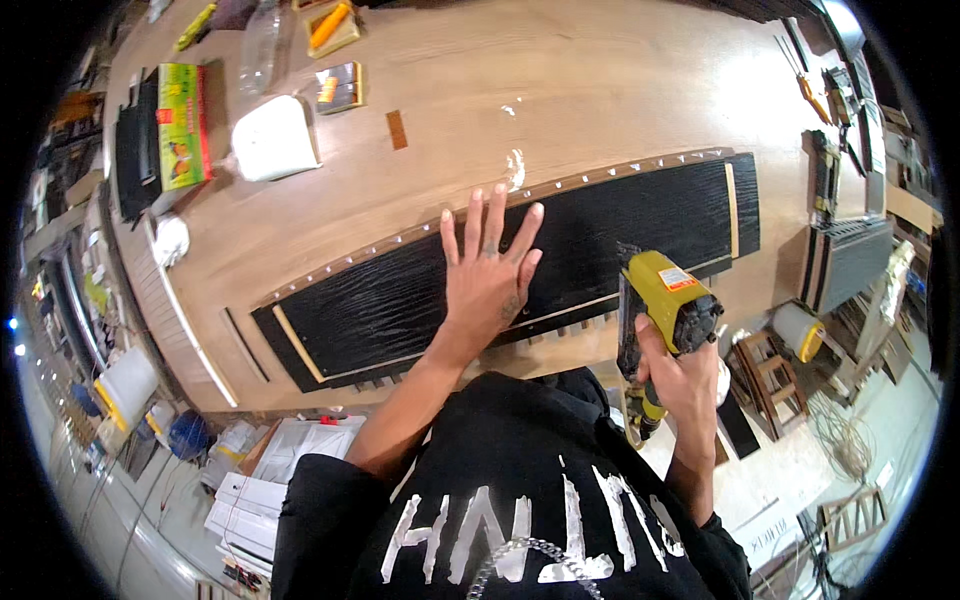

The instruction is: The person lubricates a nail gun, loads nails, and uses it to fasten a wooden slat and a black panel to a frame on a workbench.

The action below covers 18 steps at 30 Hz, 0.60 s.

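Bearing a red-and-white label (677,278), a yellow nailer (650,274) fills the right hand (684,374).

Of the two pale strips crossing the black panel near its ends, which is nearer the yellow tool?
The right-end strip, on the same side as the yellow tool in the right hand. The left-end strip lies farther off, beyond the left hand.

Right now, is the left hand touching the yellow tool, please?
Apart: the head view shows a stretch of the black panel between the left hand and the yellow tool, which the right hand grips.
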Each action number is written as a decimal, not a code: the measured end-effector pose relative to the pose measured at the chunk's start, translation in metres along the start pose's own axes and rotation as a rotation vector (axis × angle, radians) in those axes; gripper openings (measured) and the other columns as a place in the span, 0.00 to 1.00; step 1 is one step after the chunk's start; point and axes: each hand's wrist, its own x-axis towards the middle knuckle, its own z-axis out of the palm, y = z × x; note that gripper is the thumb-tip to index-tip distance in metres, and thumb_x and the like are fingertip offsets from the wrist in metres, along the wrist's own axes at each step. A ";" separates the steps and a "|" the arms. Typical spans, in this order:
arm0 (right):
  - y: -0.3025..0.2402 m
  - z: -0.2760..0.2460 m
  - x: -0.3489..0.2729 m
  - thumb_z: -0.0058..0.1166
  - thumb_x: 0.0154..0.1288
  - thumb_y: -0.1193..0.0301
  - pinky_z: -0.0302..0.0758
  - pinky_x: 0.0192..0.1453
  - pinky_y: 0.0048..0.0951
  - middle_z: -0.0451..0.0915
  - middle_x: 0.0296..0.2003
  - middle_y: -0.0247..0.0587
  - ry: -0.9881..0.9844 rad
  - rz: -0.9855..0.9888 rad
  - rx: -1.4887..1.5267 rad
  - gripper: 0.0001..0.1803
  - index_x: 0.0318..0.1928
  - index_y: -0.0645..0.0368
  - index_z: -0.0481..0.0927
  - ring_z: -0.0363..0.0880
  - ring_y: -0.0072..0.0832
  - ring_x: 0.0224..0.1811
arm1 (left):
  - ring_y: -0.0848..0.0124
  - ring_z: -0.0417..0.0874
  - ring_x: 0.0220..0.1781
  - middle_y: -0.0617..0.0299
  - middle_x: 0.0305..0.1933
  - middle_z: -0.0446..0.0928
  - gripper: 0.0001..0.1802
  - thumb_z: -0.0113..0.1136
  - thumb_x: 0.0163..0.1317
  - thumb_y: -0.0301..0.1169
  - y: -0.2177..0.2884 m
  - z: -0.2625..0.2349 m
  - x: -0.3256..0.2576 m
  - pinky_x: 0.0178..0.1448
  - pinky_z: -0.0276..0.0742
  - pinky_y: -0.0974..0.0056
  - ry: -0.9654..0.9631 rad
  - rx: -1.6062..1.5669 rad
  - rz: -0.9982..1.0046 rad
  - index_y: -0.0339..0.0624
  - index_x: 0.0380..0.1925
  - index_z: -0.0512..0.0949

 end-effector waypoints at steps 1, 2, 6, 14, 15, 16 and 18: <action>0.009 -0.001 0.000 0.56 0.62 0.71 0.71 0.21 0.25 0.78 0.20 0.38 -0.015 -0.007 0.024 0.12 0.39 0.70 0.78 0.76 0.22 0.16 | 0.47 0.45 0.78 0.48 0.76 0.48 0.26 0.42 0.72 0.46 0.002 -0.003 -0.003 0.75 0.35 0.34 -0.005 0.014 -0.001 0.64 0.69 0.62; 0.018 -0.003 -0.001 0.57 0.62 0.71 0.71 0.21 0.25 0.78 0.20 0.38 -0.022 -0.003 0.040 0.12 0.39 0.70 0.78 0.76 0.22 0.16 | 0.48 0.43 0.78 0.46 0.77 0.46 0.26 0.40 0.73 0.46 0.006 -0.004 -0.008 0.75 0.32 0.35 -0.045 0.015 -0.014 0.65 0.70 0.60; 0.026 -0.002 -0.012 0.56 0.62 0.71 0.73 0.23 0.27 0.78 0.17 0.39 -0.049 -0.031 0.045 0.11 0.35 0.70 0.78 0.78 0.23 0.17 | 0.52 0.40 0.79 0.49 0.78 0.43 0.28 0.38 0.73 0.50 -0.023 -0.008 -0.037 0.76 0.25 0.39 -0.040 0.108 -0.255 0.65 0.71 0.58; 0.007 0.041 -0.019 0.60 0.58 0.68 0.75 0.36 0.38 0.80 0.24 0.51 -0.089 -0.043 -0.061 0.12 0.34 0.67 0.81 0.82 0.37 0.30 | 0.55 0.49 0.76 0.51 0.72 0.55 0.27 0.38 0.73 0.49 -0.123 -0.032 -0.077 0.77 0.36 0.43 0.167 0.202 -0.404 0.46 0.62 0.69; 0.003 0.053 -0.019 0.60 0.58 0.68 0.75 0.39 0.39 0.80 0.27 0.53 -0.063 -0.059 -0.097 0.12 0.35 0.66 0.81 0.81 0.39 0.34 | 0.55 0.51 0.75 0.51 0.71 0.57 0.27 0.39 0.72 0.49 -0.121 -0.034 -0.076 0.76 0.37 0.43 0.155 0.186 -0.405 0.45 0.62 0.69; -0.003 0.062 -0.017 0.62 0.58 0.66 0.73 0.45 0.43 0.80 0.33 0.56 -0.098 0.010 -0.088 0.13 0.38 0.64 0.82 0.78 0.46 0.39 | 0.55 0.53 0.74 0.51 0.69 0.58 0.27 0.39 0.72 0.49 -0.119 -0.036 -0.075 0.76 0.38 0.43 0.143 0.168 -0.406 0.44 0.61 0.69; -0.022 0.086 -0.017 0.63 0.58 0.64 0.73 0.44 0.43 0.81 0.34 0.54 -0.055 0.042 -0.079 0.15 0.40 0.63 0.82 0.78 0.46 0.37 | 0.54 0.57 0.70 0.51 0.65 0.62 0.26 0.41 0.71 0.48 -0.121 -0.034 -0.074 0.75 0.40 0.41 0.138 0.149 -0.393 0.42 0.59 0.70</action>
